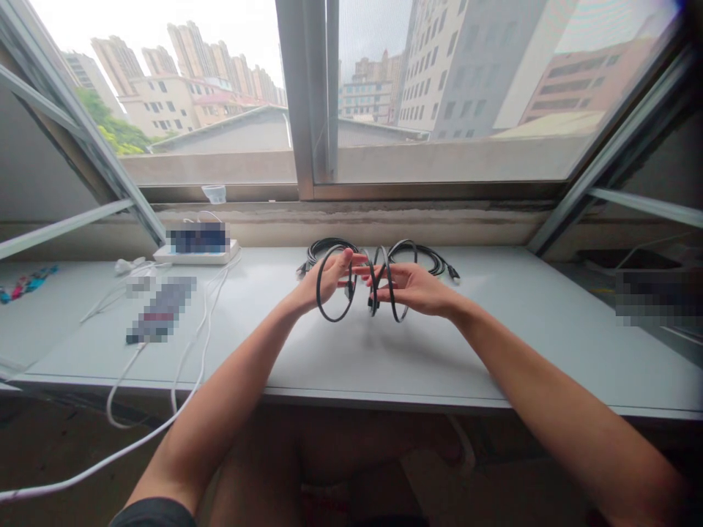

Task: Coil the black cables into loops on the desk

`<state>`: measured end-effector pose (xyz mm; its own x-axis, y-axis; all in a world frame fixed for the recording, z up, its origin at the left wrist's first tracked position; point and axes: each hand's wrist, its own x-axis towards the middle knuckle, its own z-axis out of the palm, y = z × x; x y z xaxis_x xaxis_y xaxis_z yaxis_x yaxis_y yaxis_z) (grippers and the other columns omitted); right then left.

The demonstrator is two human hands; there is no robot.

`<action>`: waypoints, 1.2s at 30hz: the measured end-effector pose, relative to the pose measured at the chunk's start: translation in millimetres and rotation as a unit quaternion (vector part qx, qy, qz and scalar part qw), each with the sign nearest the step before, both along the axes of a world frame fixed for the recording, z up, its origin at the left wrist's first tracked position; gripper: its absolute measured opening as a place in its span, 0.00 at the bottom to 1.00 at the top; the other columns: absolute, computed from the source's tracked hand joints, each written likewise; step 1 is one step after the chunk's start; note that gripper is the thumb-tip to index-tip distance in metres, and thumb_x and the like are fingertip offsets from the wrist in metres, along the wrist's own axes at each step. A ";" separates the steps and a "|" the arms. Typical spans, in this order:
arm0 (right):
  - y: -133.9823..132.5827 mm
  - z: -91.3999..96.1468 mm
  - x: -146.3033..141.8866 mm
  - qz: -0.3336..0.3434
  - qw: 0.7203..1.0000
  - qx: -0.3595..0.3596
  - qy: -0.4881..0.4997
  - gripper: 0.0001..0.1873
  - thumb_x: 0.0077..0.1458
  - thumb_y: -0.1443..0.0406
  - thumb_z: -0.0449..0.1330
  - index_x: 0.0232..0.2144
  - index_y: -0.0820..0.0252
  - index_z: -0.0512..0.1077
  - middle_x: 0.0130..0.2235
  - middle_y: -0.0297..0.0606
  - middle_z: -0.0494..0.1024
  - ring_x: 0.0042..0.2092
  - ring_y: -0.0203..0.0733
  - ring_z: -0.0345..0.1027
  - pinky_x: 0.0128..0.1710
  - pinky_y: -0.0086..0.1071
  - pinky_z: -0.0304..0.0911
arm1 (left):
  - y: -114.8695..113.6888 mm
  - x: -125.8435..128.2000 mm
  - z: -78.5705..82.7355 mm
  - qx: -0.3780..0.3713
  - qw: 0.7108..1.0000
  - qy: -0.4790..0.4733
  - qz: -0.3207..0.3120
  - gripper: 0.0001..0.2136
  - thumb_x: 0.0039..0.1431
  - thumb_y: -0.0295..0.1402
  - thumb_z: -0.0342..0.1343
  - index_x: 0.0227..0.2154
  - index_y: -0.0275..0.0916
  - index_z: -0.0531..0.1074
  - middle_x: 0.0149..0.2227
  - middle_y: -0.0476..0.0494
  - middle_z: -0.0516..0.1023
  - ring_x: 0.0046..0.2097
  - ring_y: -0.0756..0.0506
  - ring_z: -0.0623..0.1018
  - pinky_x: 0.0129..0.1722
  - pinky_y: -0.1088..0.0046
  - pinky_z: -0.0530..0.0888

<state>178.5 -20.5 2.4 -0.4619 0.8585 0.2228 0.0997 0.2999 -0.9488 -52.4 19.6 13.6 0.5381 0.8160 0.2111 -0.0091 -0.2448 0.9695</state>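
A black cable hangs in several loose loops between my hands, raised above the table. My left hand reaches through a loop on the left, its fingers stretched toward the right hand and touching the cable. My right hand has its fingers curled round the loops on the right. A dark plug dangles by the right fingertips. Behind the hands, a coiled black cable lies on the table at the left, and another coiled black cable lies at the right, its plug pointing outward.
The pale table runs along a window. At left stand a white power strip, white adapters, a blurred phone-like object and white cords. A clear cup sits on the sill. Metal frames flank both sides.
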 end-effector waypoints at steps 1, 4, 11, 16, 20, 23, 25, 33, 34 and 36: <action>-0.5 -1.9 -3.3 0.001 1.000 0.013 -0.010 0.22 0.47 0.52 0.76 0.41 0.56 0.83 0.52 0.44 0.83 0.53 0.56 0.77 0.54 0.46 0.73 | -3.6 4.0 -2.2 0.004 1.000 -0.001 -0.017 0.34 0.58 0.65 0.55 0.48 0.37 0.81 0.53 0.30 0.82 0.55 0.35 0.81 0.51 0.60 0.77; -2.8 -6.3 -10.4 -0.007 0.998 0.057 -0.035 0.18 0.51 0.52 0.74 0.40 0.54 0.84 0.46 0.41 0.84 0.49 0.53 0.79 0.54 0.46 0.72 | -12.1 14.1 -7.8 0.003 0.999 -0.009 -0.046 0.34 0.59 0.63 0.57 0.51 0.37 0.81 0.50 0.32 0.83 0.52 0.37 0.81 0.50 0.61 0.78; -11.3 0.5 -16.1 -0.012 0.997 0.068 -0.041 0.18 0.53 0.49 0.72 0.36 0.57 0.83 0.41 0.40 0.82 0.41 0.48 0.78 0.43 0.38 0.74 | -11.9 11.6 -6.2 -0.099 0.989 0.015 -0.111 0.30 0.55 0.56 0.67 0.54 0.41 0.80 0.41 0.38 0.83 0.42 0.42 0.83 0.43 0.64 0.79; -9.3 2.2 -14.7 -0.036 0.993 0.089 -0.068 0.19 0.52 0.49 0.72 0.29 0.59 0.78 0.33 0.37 0.78 0.32 0.40 0.71 0.32 0.31 0.68 | -10.9 1.2 4.1 -0.037 0.981 0.055 -0.180 0.28 0.52 0.48 0.73 0.50 0.35 0.80 0.41 0.35 0.84 0.42 0.43 0.83 0.40 0.68 0.78; -5.0 -0.8 -5.2 -0.069 0.993 0.017 -0.100 0.23 0.51 0.48 0.72 0.26 0.59 0.72 0.22 0.30 0.67 0.22 0.33 0.60 0.20 0.29 0.61 | -6.5 -5.9 7.8 -0.011 0.976 0.130 -0.174 0.21 0.62 0.47 0.65 0.47 0.33 0.78 0.38 0.34 0.84 0.39 0.43 0.84 0.31 0.75 0.73; -0.7 3.3 9.1 -0.115 0.991 -0.035 -0.052 0.25 0.55 0.47 0.69 0.24 0.58 0.66 0.20 0.29 0.65 0.19 0.32 0.56 0.16 0.28 0.58 | 3.6 -14.4 9.3 0.034 0.985 0.163 -0.037 0.14 0.68 0.41 0.57 0.43 0.34 0.77 0.35 0.36 0.84 0.36 0.45 0.83 0.29 0.77 0.71; 4.2 7.2 19.0 -0.175 0.983 -0.032 0.031 0.26 0.56 0.49 0.69 0.23 0.57 0.62 0.19 0.28 0.63 0.18 0.30 0.53 0.14 0.26 0.52 | 12.1 -20.2 10.4 0.069 0.979 0.163 0.102 0.11 0.69 0.36 0.52 0.40 0.35 0.75 0.34 0.39 0.83 0.34 0.46 0.83 0.28 0.77 0.71; 27.3 -6.7 18.7 -0.327 0.927 0.025 0.181 0.21 0.49 0.55 0.72 0.38 0.55 0.67 0.19 0.23 0.65 0.18 0.32 0.55 0.18 0.26 0.53 | 11.8 -17.6 11.7 0.017 0.979 0.080 0.184 0.18 0.71 0.48 0.48 0.49 0.37 0.69 0.45 0.36 0.82 0.35 0.45 0.85 0.21 0.78 0.68; 27.4 -10.0 15.2 -0.323 0.934 0.025 0.153 0.21 0.51 0.54 0.71 0.40 0.57 0.69 0.19 0.25 0.67 0.19 0.33 0.58 0.19 0.27 0.55 | 8.3 -14.5 10.0 0.024 0.979 0.096 0.180 0.21 0.69 0.52 0.50 0.49 0.38 0.69 0.45 0.36 0.82 0.35 0.44 0.84 0.21 0.78 0.68; 24.9 -14.6 8.2 -0.309 0.946 0.030 0.089 0.22 0.53 0.52 0.69 0.42 0.61 0.72 0.21 0.30 0.72 0.21 0.35 0.64 0.22 0.29 0.59 | 3.0 -8.9 5.2 0.045 0.969 0.142 0.199 0.24 0.63 0.55 0.58 0.48 0.39 0.68 0.41 0.38 0.82 0.34 0.44 0.83 0.21 0.77 0.68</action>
<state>186.7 4.4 -12.1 0.1745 0.9355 0.3073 0.1136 0.2909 -0.9500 -61.3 22.6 18.8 0.2315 0.9559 0.1809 0.3665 -0.2579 0.8940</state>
